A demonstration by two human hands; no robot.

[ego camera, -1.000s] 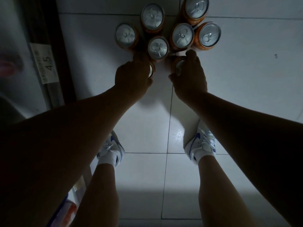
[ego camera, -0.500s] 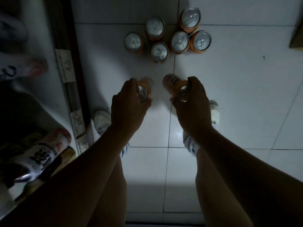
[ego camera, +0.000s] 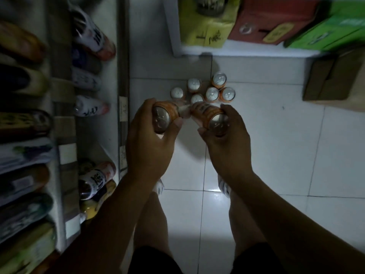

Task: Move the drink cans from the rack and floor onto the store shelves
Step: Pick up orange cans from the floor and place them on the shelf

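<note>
Two cans were off the floor [ego camera: 276, 155], one per hand. The left hand [ego camera: 150, 139] had fingers and thumb curled round the left can [ego camera: 166, 114]. The right hand [ego camera: 227, 149] was wrapped the same way round the right can [ego camera: 208, 115], both grips near the lid end. The pair hung in the air above the tiles, just beside the front edge of the shelves [ego camera: 123, 56].

Six floor cans [ego camera: 212, 93] stood in a tight cluster on the floor, near the base of the low white unit at the far side. They were upright, lids up, long axes vertical.

Orientation of the held pair: both tilted, not upright. Lids faced up and back toward the person, and bases pointed away and inward at each other, so the long axes made a V closing at the far end. Couldn't tell whether the bases touched, as that spot was blurred.

My read on the step: carry to shelf.
- Level each can to vertical before it goes in.
- Place one at a time, base down first.
- Pick a gap clear of the bottles [ego camera: 94, 177] already there.
- Shift the grip lower on the body if the shelf above is tight.
- Let go only once the base sits flat.
</note>
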